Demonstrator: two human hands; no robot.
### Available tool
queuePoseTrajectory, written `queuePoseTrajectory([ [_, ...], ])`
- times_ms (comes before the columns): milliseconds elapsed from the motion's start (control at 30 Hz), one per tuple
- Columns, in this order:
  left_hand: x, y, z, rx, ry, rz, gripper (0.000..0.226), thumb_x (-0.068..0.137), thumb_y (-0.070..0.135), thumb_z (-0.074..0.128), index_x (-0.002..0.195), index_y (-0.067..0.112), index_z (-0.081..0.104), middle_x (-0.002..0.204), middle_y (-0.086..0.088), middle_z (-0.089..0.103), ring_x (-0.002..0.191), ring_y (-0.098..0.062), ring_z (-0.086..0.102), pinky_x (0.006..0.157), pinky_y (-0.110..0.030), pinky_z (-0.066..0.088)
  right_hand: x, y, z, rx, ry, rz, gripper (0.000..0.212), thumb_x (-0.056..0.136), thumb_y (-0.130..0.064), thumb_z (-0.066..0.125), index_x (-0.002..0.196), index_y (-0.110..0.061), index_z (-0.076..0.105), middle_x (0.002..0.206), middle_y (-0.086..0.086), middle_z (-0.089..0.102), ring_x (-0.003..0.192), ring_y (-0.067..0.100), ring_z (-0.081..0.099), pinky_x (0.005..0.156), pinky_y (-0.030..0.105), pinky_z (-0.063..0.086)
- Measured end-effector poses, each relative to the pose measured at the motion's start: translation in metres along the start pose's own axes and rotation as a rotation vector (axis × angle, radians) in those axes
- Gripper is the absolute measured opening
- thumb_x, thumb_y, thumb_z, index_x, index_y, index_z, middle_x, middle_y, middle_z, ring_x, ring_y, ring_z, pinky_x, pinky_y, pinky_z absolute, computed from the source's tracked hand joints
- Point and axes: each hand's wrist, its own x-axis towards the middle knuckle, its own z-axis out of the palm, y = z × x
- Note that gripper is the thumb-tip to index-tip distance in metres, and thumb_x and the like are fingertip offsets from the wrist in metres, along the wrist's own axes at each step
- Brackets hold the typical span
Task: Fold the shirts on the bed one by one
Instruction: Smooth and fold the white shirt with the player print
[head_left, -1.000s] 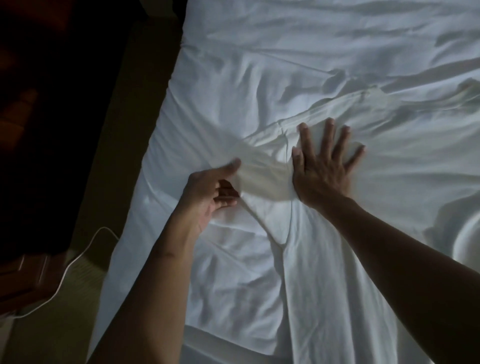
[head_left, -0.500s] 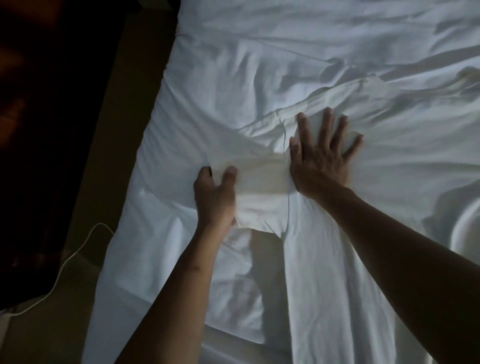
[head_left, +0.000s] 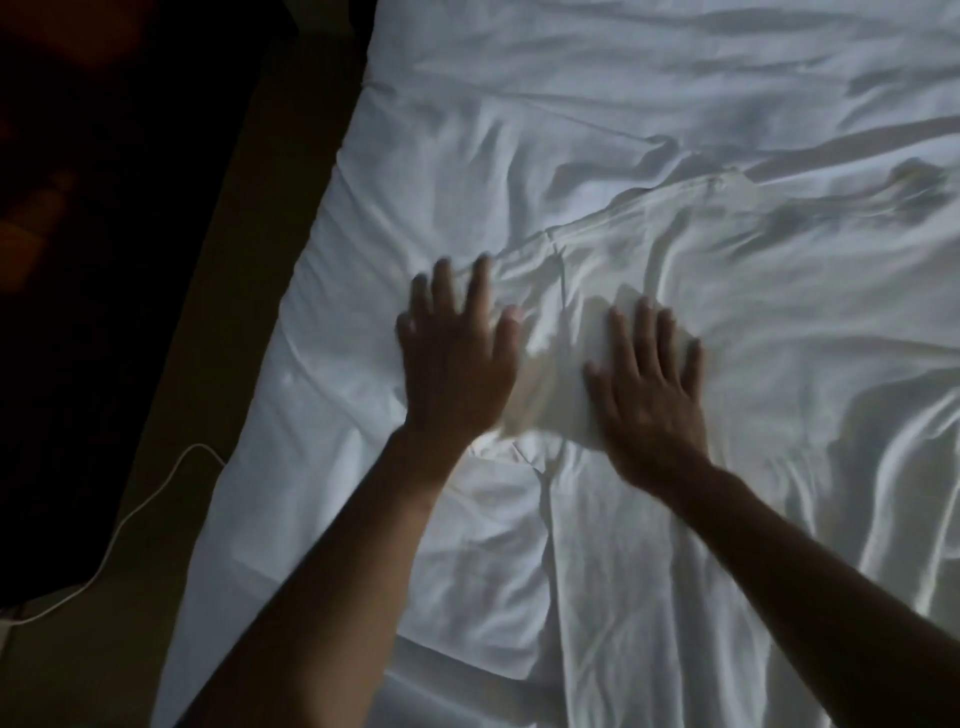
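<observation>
A white shirt (head_left: 753, 322) lies spread on the white bed sheet (head_left: 519, 104), its body running toward me and its sleeve (head_left: 550, 364) lying between my hands. My left hand (head_left: 454, 358) lies flat with straight, spread fingers on the outer end of the sleeve. My right hand (head_left: 649, 384) presses flat, fingers straight, on the shirt near the shoulder seam. Both hands are blurred by motion. The room is dim.
The bed's left edge (head_left: 291, 322) runs diagonally beside a dark floor. A white cable (head_left: 150, 493) curls on the floor at the lower left. A rumpled fold of white fabric (head_left: 893, 431) rises at the right.
My left hand let go of the sleeve's edge and opened flat, sliding left and up over it. My right hand slid back toward me along the shirt.
</observation>
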Motion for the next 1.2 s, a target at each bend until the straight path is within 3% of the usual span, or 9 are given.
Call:
queuePoseTrajectory([
  [100, 0.026, -0.027, 0.035, 0.219, -0.177, 0.295, 0.061, 0.106, 0.056, 0.031, 0.163, 0.034, 0.030, 0.172, -0.015, 0.020, 0.157, -0.038, 0.021, 0.120, -0.065, 0.021, -0.062, 0.005, 0.010, -0.088, -0.001, -0.040, 0.069, 0.107, -0.053, 0.019, 0.167, -0.021, 0.003, 0.173, 0.013, -0.004, 0.160, 0.031, -0.006, 0.127, 0.059, 0.002],
  [200, 0.045, -0.047, 0.038, 0.288, -0.228, 0.241, 0.058, 0.108, 0.050, 0.023, 0.165, 0.038, 0.019, 0.174, -0.013, 0.011, 0.160, -0.037, 0.009, 0.123, -0.067, 0.010, -0.115, 0.013, 0.018, -0.127, 0.008, -0.070, 0.071, 0.105, -0.051, 0.027, 0.166, -0.018, 0.012, 0.173, 0.014, 0.005, 0.160, 0.033, 0.004, 0.126, 0.062, 0.008],
  [300, 0.036, -0.022, 0.026, 0.231, -0.163, 0.059, 0.057, 0.109, 0.039, 0.032, 0.163, 0.024, 0.031, 0.171, -0.020, 0.018, 0.158, -0.044, 0.010, 0.123, -0.069, 0.011, -0.150, 0.023, 0.025, -0.165, -0.004, -0.061, 0.071, 0.104, -0.049, 0.031, 0.165, -0.016, 0.018, 0.173, 0.013, 0.009, 0.160, 0.034, 0.007, 0.124, 0.065, 0.013],
  [400, -0.023, 0.021, 0.025, 0.130, 0.029, 0.161, 0.054, 0.106, 0.034, 0.039, 0.155, 0.013, 0.047, 0.166, -0.023, 0.032, 0.156, -0.045, 0.022, 0.122, -0.066, 0.020, -0.169, 0.026, 0.025, -0.166, -0.017, -0.047, 0.071, 0.104, -0.048, 0.030, 0.165, -0.014, 0.017, 0.173, 0.012, 0.008, 0.160, 0.033, 0.006, 0.124, 0.065, 0.014],
  [567, -0.114, 0.042, 0.038, 0.145, -0.180, 0.377, 0.060, 0.106, 0.041, 0.040, 0.161, 0.016, 0.038, 0.170, -0.018, 0.022, 0.159, -0.038, 0.014, 0.124, -0.063, 0.012, -0.205, 0.034, 0.024, -0.148, -0.015, -0.054, 0.069, 0.105, -0.046, 0.029, 0.165, -0.012, 0.019, 0.173, 0.012, 0.009, 0.160, 0.032, 0.006, 0.125, 0.062, 0.011],
  [767, -0.184, 0.057, 0.029, 0.093, -0.093, -0.023, 0.069, 0.103, 0.039, 0.047, 0.159, 0.001, 0.036, 0.162, -0.031, 0.032, 0.148, -0.049, 0.033, 0.120, -0.060, 0.029, -0.261, 0.061, 0.017, -0.176, -0.052, -0.090, 0.069, 0.107, -0.048, 0.026, 0.165, -0.011, 0.018, 0.173, 0.013, 0.008, 0.160, 0.032, 0.003, 0.127, 0.060, 0.010],
  [900, -0.271, 0.106, 0.009, -0.009, -0.107, -0.390, 0.064, 0.095, 0.043, 0.056, 0.142, 0.000, 0.048, 0.123, -0.022, 0.058, 0.110, -0.042, 0.055, 0.092, -0.049, 0.046, -0.291, 0.078, 0.013, -0.140, -0.058, -0.128, 0.069, 0.108, -0.048, 0.024, 0.164, -0.008, 0.021, 0.172, 0.015, 0.009, 0.160, 0.032, 0.003, 0.126, 0.060, 0.012],
  [1000, -0.319, 0.131, -0.005, -0.151, -0.191, -0.679, 0.047, 0.100, 0.049, 0.055, 0.122, 0.007, 0.055, 0.113, -0.018, 0.067, 0.105, -0.042, 0.064, 0.089, -0.047, 0.050, -0.307, 0.086, 0.007, -0.153, -0.066, -0.136, 0.069, 0.107, -0.048, 0.024, 0.163, -0.008, 0.023, 0.172, 0.016, 0.011, 0.160, 0.034, 0.005, 0.127, 0.059, 0.010],
  [1200, -0.361, 0.143, -0.022, -0.211, -0.217, -0.750, 0.035, 0.109, 0.042, 0.043, 0.105, 0.012, 0.061, 0.104, -0.020, 0.071, 0.102, -0.042, 0.066, 0.088, -0.046, 0.051, -0.341, 0.108, 0.000, -0.115, -0.054, -0.134, 0.068, 0.107, -0.049, 0.018, 0.164, -0.011, 0.022, 0.172, 0.016, 0.009, 0.160, 0.035, 0.004, 0.127, 0.060, 0.006],
])
